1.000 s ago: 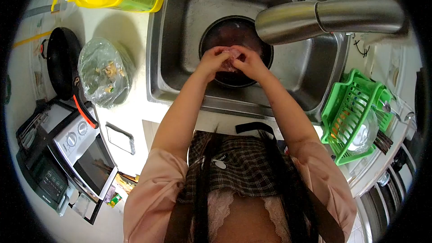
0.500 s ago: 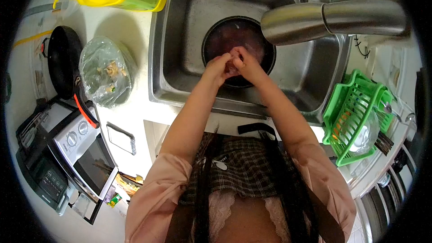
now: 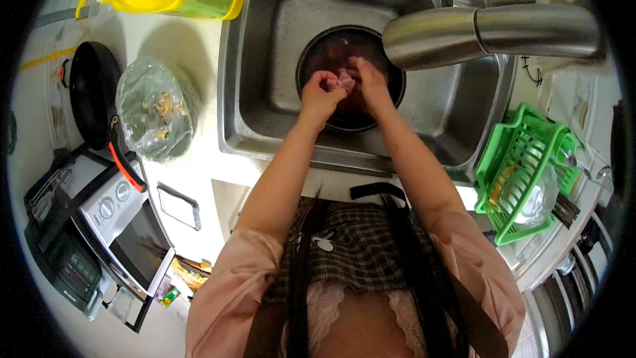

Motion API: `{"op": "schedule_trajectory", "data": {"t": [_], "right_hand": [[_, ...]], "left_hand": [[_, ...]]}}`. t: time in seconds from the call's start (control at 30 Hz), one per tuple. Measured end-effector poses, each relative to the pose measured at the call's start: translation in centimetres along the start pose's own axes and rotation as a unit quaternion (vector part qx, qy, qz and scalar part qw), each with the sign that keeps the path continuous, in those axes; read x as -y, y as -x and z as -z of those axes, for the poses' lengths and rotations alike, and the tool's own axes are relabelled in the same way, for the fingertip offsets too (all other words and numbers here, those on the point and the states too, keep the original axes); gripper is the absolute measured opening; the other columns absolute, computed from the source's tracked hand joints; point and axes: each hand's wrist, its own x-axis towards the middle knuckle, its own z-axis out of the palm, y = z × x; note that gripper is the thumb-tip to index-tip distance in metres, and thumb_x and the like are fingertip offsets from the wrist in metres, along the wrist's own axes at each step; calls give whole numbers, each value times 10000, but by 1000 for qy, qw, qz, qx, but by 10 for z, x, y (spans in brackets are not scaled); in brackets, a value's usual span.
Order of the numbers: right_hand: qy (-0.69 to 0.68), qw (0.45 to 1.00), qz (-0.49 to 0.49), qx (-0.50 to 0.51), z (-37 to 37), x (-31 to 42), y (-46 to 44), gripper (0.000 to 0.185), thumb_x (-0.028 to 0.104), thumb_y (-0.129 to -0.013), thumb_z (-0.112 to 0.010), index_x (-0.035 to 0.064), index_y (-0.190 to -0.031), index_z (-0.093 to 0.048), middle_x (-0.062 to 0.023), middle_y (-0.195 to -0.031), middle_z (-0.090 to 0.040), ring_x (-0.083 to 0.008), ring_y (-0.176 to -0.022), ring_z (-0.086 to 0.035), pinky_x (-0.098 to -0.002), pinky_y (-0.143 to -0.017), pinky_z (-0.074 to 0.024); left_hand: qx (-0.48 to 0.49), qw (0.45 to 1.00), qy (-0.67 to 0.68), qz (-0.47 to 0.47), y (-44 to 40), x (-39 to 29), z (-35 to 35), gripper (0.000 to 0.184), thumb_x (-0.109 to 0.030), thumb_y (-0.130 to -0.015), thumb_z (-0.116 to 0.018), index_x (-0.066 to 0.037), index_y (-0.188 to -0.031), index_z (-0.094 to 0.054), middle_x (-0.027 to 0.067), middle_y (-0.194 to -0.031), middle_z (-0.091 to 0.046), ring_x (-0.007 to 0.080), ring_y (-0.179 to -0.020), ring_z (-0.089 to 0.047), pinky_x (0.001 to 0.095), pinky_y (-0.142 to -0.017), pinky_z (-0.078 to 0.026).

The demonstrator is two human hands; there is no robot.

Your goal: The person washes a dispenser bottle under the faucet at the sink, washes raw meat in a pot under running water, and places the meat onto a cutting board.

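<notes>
Pinching the pink piece (image 3: 342, 81) in my left hand (image 3: 320, 99); right hand (image 3: 372, 85) loosely open just right, contact unclear.

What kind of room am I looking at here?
It looks like a kitchen, probably a home one: there's a metal sink with a faucet, a black frying pan and a green dish rack.
</notes>
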Motion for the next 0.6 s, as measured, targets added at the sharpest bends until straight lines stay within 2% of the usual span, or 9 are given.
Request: {"op": "schedule_trajectory", "data": {"t": [0.07, 0.17, 0.23, 0.27, 0.37, 0.43, 0.47, 0.53, 0.6], "right_hand": [[37, 993, -57, -100, 3, 7, -3, 397, 267, -845, -487, -36, -1098, -526, -153, -1061, -565, -219, -958, -530, -296, -818, -402], [148, 977, -82, -132, 1, -6, -18, 443, 309, -832, -503, -33, -1114, -517, -189, -1081, -559, -279, -1006, -524, -324, -848, -395], [154, 984, -56, -66, -12, 17, -12, 479, 328, -831, -499, -27, -1152, -488, -214, -1126, -531, -331, -1041, -503, -346, -869, -385], [232, 968, -97, -16, -20, 41, -3, 482, 334, -834, -494, -18, -1164, -481, -208, -1122, -535, -323, -1036, -506, -352, -873, -385], [221, 955, -172, 96, -18, -1, -19, 484, 360, -845, -484, 23, -1192, -473, -163, -1123, -540, -263, -1011, -522, -342, -866, -404], [-37, 944, -310, 110, -19, 38, -2, 431, 289, -864, -480, 44, -1217, -457, -115, -1124, -539, -206, -992, -526, -310, -846, -422], [-39, 944, -310, 109, -17, 34, 1, 431, 289, -864, -480, 44, -1217, -457, -115, -1124, -539, -206, -992, -526, -310, -846, -422], [-217, 951, -177, 130, -11, 28, 4, 420, 180, -871, -465, 43, -1263, -400, -95, -1155, -513, -190, -987, -523, -284, -833, -428], [-231, 953, -146, 128, -9, 40, 14, 446, 191, -865, -474, 28, -1271, -388, -91, -1153, -518, -183, -990, -523, -278, -841, -423]], "left_hand": [[-40, 985, -161, -43, 9, -23, -6, 297, -44, -642, -698, -20, -872, -511, 33, -757, -548, 127, -730, -535, 241, -645, -440], [-98, 962, -244, -73, -20, 10, -5, 339, -50, -631, -692, -5, -910, -505, 58, -755, -564, 192, -717, -554, 286, -662, -453], [-103, 956, -267, -58, -31, 19, -10, 353, -50, -632, -682, 2, -932, -502, 73, -757, -562, 232, -713, -556, 312, -669, -458], [-109, 950, -288, -43, -34, 22, -12, 368, -50, -634, -671, 8, -954, -498, 89, -759, -560, 271, -709, -558, 338, -676, -462], [-49, 965, -245, -74, -35, 26, -13, 430, -82, -651, -668, 21, -1021, -477, 140, -849, -553, 315, -780, -555, 361, -721, -457], [-26, 953, -276, -124, -27, 15, -10, 450, -97, -659, -665, 22, -1049, -473, 161, -925, -541, 314, -837, -547, 361, -749, -449], [-1, 938, -304, -168, -18, 10, -9, 472, -113, -668, -661, 22, -1077, -469, 183, -1001, -528, 314, -895, -540, 361, -778, -442], [-18, 930, -301, -211, -2, -3, -5, 519, -126, -666, -677, 19, -1113, -458, 191, -1063, -509, 304, -956, -523, 360, -809, -432], [-33, 921, -297, -251, 7, -7, 1, 566, -139, -664, -692, 16, -1150, -446, 200, -1124, -490, 294, -1018, -506, 359, -840, -422]]}}
